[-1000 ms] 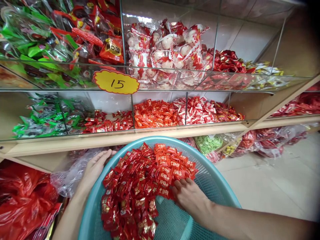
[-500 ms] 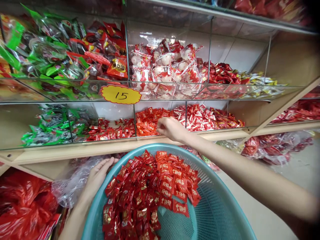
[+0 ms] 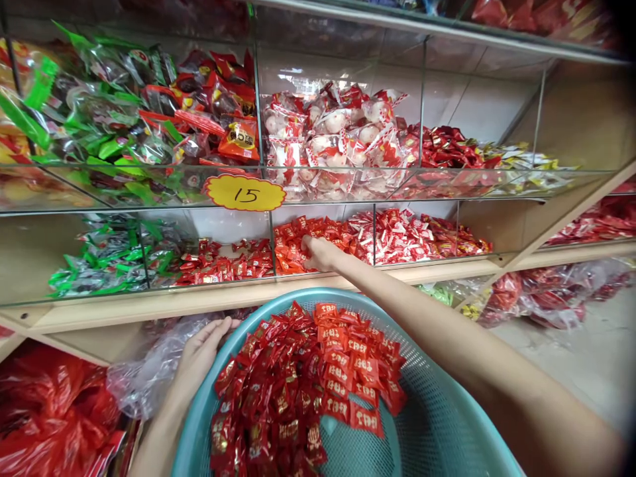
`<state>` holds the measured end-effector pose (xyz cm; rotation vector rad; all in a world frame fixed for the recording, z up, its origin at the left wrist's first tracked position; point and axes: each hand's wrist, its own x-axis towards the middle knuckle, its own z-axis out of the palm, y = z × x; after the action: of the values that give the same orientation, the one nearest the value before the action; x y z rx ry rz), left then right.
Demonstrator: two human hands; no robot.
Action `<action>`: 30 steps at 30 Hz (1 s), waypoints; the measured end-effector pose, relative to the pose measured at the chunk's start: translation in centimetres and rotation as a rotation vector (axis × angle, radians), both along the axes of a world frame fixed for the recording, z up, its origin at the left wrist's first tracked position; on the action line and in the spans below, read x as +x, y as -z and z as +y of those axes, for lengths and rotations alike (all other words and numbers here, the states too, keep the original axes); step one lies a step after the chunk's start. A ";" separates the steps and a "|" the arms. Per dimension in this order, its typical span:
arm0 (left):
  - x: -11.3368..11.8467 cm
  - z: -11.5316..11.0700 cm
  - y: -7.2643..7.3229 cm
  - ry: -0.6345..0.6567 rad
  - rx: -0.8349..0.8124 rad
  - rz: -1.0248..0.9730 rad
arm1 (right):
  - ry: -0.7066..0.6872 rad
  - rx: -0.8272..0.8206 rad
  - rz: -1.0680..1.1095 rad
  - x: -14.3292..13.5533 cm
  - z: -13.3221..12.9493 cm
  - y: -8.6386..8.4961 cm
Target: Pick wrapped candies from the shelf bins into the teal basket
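A teal mesh basket (image 3: 450,411) holds dark red packets (image 3: 268,391) on its left side and brighter red packets (image 3: 365,371) toward the middle. My left hand (image 3: 206,348) rests at the basket's left rim, fingers extended along the edge. Over the basket, my right hand (image 3: 320,255) reaches into the lower shelf bin of orange-red packets (image 3: 293,235). Its fingers are curled down among these packets, and whatever they hold is hidden.
Glass dividers split the shelves. A yellow tag (image 3: 245,192) reading 15 hangs on the upper shelf's front. The wooden shelf edge (image 3: 149,308) runs just behind the basket. Red plastic bags (image 3: 54,404) lie at lower left, more bagged goods (image 3: 536,295) at right.
My right hand has moved slightly left and deeper into the orange-red packets. My left hand stays at the rim. The whole view has shifted slightly.
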<state>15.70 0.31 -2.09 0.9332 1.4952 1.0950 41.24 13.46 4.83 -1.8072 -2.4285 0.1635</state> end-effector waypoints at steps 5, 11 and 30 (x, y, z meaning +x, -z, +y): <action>-0.4 0.0 0.5 0.011 0.008 0.008 | -0.016 -0.006 -0.053 0.2 -1.0 -1.3; -0.2 0.0 0.1 0.006 0.029 0.071 | -0.052 -0.042 -0.054 1.9 -1.4 -2.3; 0.3 -0.2 -0.6 -0.009 0.012 0.113 | -0.164 -0.206 0.271 7.6 -22.6 4.1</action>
<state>16.02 0.09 -1.54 1.0117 1.5872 1.0743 48.81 -9.15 0.75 -1.5345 -2.4326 0.6503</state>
